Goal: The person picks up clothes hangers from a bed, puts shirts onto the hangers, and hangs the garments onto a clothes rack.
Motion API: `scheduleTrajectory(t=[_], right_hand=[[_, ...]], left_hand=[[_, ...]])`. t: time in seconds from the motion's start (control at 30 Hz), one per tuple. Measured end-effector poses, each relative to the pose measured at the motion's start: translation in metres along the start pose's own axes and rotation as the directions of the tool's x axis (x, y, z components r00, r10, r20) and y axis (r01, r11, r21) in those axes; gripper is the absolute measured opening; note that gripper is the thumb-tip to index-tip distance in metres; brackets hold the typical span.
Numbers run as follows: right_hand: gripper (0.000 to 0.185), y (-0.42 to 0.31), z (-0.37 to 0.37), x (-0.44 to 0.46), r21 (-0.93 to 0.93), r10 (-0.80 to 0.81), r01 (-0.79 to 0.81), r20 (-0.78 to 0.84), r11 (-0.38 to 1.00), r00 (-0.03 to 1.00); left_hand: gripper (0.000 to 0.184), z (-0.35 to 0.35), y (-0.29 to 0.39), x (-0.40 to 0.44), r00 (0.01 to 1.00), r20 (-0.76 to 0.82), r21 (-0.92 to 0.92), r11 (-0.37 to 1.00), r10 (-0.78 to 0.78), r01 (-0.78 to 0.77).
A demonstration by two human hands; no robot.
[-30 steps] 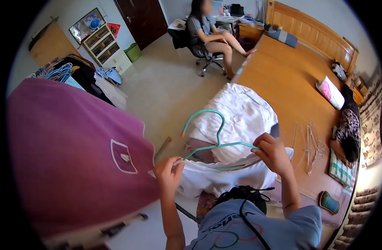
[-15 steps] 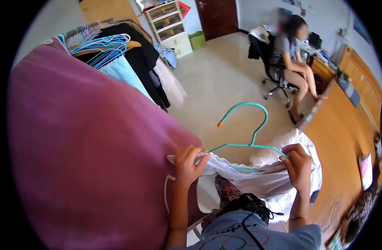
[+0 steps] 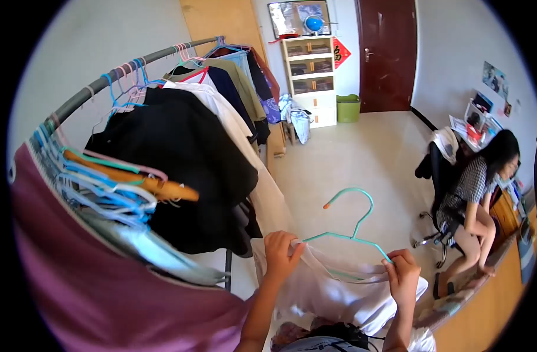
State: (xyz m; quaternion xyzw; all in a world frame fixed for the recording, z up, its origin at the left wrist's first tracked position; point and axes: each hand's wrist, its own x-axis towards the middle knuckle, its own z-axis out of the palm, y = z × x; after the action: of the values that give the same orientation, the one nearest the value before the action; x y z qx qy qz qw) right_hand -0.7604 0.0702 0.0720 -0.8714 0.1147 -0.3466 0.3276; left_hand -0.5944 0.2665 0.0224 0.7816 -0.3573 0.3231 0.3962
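A teal clothes hanger (image 3: 352, 237) is in front of me, its hook pointing up. A thin white garment (image 3: 330, 293) hangs from it, with part of the hanger's lower bar showing inside the neckline. My left hand (image 3: 282, 256) is closed on the garment's edge at the hanger's left end, which the cloth and fingers cover. At the other end, my right hand (image 3: 404, 274) pinches the sloping arm of the hanger between thumb and fingers. The garment's exact kind cannot be made out.
To my left a grey rail (image 3: 145, 58) carries several clothes, bare hangers (image 3: 113, 190) and a purple cover (image 3: 133, 293). A person (image 3: 473, 193) sits at the right on a wheeled chair (image 3: 435, 176). A drawer cabinet (image 3: 309, 76) and green bin (image 3: 347, 109) stand at the back.
My view has swung up and to the left, bringing more of the rail into sight. Both hands keep their hold, and the hanger with the garment sits lower in view.
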Motion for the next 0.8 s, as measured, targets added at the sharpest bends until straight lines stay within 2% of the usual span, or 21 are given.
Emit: scheduleTrajectory(t=[0.1,0.17,0.23,0.3,0.37,0.43,0.53,0.63,0.7,0.77,0.8], right_hand=[[0.010,0.024,0.012,0.045,-0.012,-0.003,0.003,0.039,1.000,0.999],[0.010,0.041,0.016,0.064,-0.013,-0.009,0.010,0.049,1.000,0.999],[0.010,0.056,0.022,0.082,-0.057,0.043,-0.043,-0.006,0.997,0.999],[0.010,0.073,0.030,0.098,-0.056,0.072,-0.073,-0.017,0.996,0.997],[0.006,0.092,0.043,0.118,-0.125,0.132,-0.143,-0.092,0.982,0.987],[0.007,0.107,0.060,0.144,-0.106,0.148,-0.162,-0.125,0.981,0.981],[0.007,0.142,0.090,0.198,-0.116,0.123,-0.132,-0.085,0.984,0.989],[0.006,0.187,0.131,0.261,-0.057,0.083,-0.084,-0.026,0.995,0.996],[0.006,0.200,0.152,0.315,-0.022,0.045,-0.045,0.028,0.999,0.999],[0.006,0.207,0.156,0.343,-0.006,0.081,-0.081,0.137,0.997,0.987],[0.006,0.221,0.161,0.359,-0.019,0.032,-0.029,0.169,0.999,0.985]], left_hand=[[0.018,0.038,-0.016,0.029,0.998,0.011,-0.040,0.997,-0.063,0.064],[0.016,0.067,-0.029,0.047,0.999,0.023,-0.053,0.997,-0.048,0.049],[0.015,0.107,-0.042,0.066,0.998,0.020,-0.086,0.995,-0.054,0.056],[0.016,0.148,-0.055,0.086,0.998,0.056,-0.151,0.988,0.036,-0.027],[0.016,0.186,-0.071,0.106,0.998,0.061,-0.176,0.984,0.031,-0.020],[0.015,0.216,-0.089,0.132,0.993,0.116,-0.263,0.965,0.034,-0.002],[0.014,0.259,-0.130,0.167,0.994,0.105,-0.252,0.968,0.019,0.008],[0.013,0.301,-0.180,0.197,1.000,0.013,-0.223,0.975,-0.010,0.012],[0.013,0.314,-0.206,0.223,0.997,0.026,-0.203,0.977,-0.066,0.070],[0.015,0.318,-0.219,0.237,0.991,0.051,-0.156,0.979,-0.124,0.130],[0.015,0.320,-0.223,0.247,0.986,0.055,-0.140,0.977,-0.157,0.163]])
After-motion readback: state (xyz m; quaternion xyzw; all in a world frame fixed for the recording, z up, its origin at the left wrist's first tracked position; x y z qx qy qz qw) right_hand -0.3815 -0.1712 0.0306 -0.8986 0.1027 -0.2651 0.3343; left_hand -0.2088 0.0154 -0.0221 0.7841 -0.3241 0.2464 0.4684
